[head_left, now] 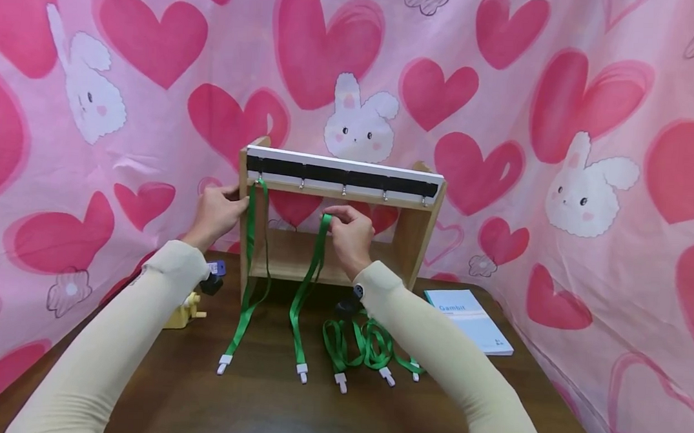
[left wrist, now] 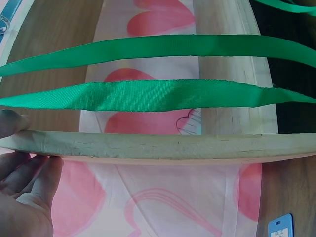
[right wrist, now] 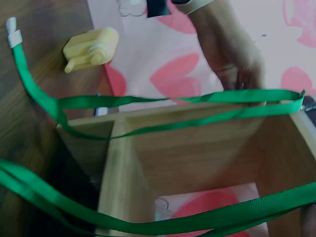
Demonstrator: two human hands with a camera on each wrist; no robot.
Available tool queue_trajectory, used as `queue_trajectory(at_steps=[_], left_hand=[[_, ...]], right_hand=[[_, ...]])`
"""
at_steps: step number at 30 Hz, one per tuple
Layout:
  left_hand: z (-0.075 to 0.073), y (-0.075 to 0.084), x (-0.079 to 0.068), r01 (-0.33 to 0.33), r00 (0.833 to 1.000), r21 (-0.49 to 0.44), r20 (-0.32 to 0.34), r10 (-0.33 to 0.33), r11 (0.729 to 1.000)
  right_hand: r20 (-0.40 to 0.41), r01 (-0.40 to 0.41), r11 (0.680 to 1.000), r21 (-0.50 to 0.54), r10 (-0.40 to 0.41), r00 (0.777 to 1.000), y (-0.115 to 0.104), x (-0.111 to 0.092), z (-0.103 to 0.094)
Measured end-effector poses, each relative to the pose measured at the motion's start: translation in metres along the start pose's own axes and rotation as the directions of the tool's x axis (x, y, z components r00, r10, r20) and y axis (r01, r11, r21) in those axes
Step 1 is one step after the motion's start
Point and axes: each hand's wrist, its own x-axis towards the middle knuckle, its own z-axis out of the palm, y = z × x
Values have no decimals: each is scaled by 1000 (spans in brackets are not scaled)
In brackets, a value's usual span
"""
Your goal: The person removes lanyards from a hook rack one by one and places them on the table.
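Against pink cloth (head_left: 498,94), the shelf (head_left: 420,239) is gripped by left fingers (left wrist: 47,180), seemingly for steadiness, while a green strap (head_left: 319,247) is pinched by right fingers (head_left: 342,212).

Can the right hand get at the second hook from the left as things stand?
Probably yes: the right hand, pinching a green lanyard, appears just below the bare hook, with nothing visibly between; depth is hard to judge.

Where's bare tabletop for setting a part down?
Free: front of the table, between the sleeves and nearer the camera than the white clips; a smaller patch between the yellow object and leftmost lanyard. Crowded: right of centre, where coiled lanyards lie.
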Motion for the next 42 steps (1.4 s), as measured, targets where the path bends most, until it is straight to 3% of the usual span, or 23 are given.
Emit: queue_trajectory(at_steps=[6, 11, 18, 27, 35, 38, 42], left_hand=[[-2, 5, 1, 8, 1000, -1, -4, -8, 1000], [-3, 14, 8, -24, 1000, -29, 5, 24, 999], [-5, 20, 8, -19, 999, -28, 34, 20, 999], [-5, 16, 2, 3, 999, -45, 44, -1, 999], [-4, 10, 2, -1, 1000, -31, 30, 2, 1000], [-4, 7, 1, 6, 999, -28, 36, -5, 1000], [-3, 2, -3, 10, 999, -18, 33, -9, 1000]], right_hand=[[-8, 3, 999, -39, -3, 1000, 9, 0, -16], [-17, 26, 1000, 3, -26, 1000, 10, -1, -31], [75, -12, 1000, -17, 14, 997, 12, -21, -45], [282, -16, 1000, -17, 20, 959, 13, -79, -42], [419, -124, 992, 23, 103, 902, 15, -124, -37], [423, -155, 986, 57, 117, 898, 16, -129, -32], [374, -219, 963, 158, 147, 916, 20, -127, -21]])
